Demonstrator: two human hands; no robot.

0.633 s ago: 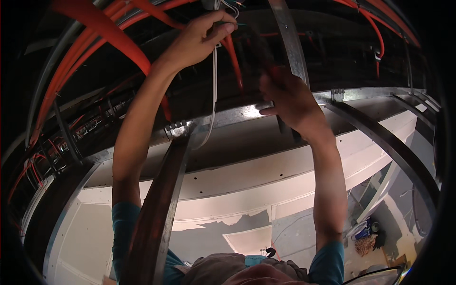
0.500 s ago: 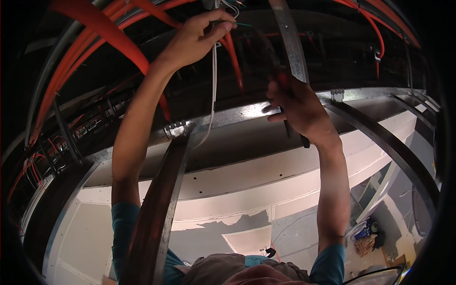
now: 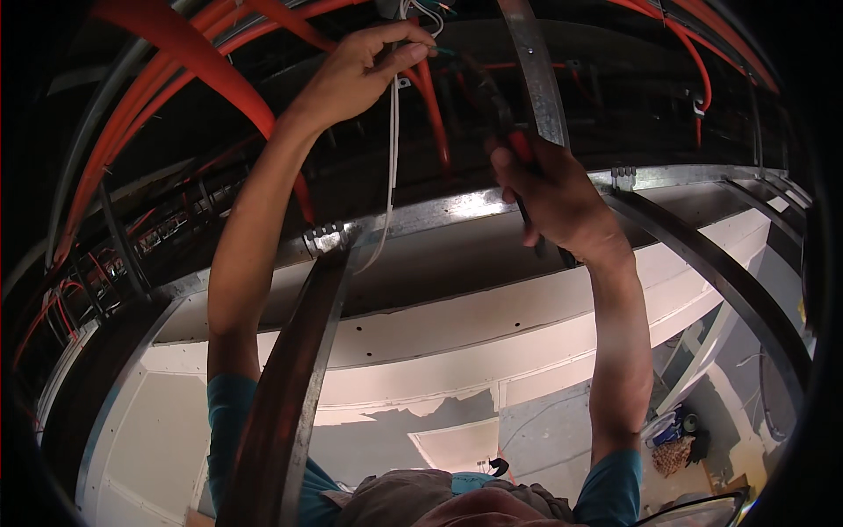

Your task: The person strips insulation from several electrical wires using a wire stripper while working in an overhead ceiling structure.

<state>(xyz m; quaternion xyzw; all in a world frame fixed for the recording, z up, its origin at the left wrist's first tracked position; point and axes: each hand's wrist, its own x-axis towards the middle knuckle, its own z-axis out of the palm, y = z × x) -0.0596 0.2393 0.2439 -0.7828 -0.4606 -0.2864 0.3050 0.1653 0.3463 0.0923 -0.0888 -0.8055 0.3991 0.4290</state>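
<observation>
High up among the ceiling framing, my left hand (image 3: 373,70) pinches a thin green wire (image 3: 445,52) between thumb and fingertips. White wires (image 3: 428,12) hang from a dark fitting above it, and a white cable (image 3: 392,158) drops down past my wrist. My right hand (image 3: 562,198) is closed round the red and black handles of pliers (image 3: 500,110). Their dark jaws reach up and left to the green wire's end; against the black background I cannot tell whether they are closed on it.
Thick orange-red conduits (image 3: 202,66) curve across the upper left. A metal strip (image 3: 536,75) hangs right of the pliers. Below my hands runs a galvanized rail (image 3: 465,206), joined by a dark metal channel (image 3: 294,386) beside my left arm and another channel (image 3: 720,272) at right.
The pliers' jaws have come up to the green wire's end, and my right fingers have drawn in round the handles. My left hand stays nearly still.
</observation>
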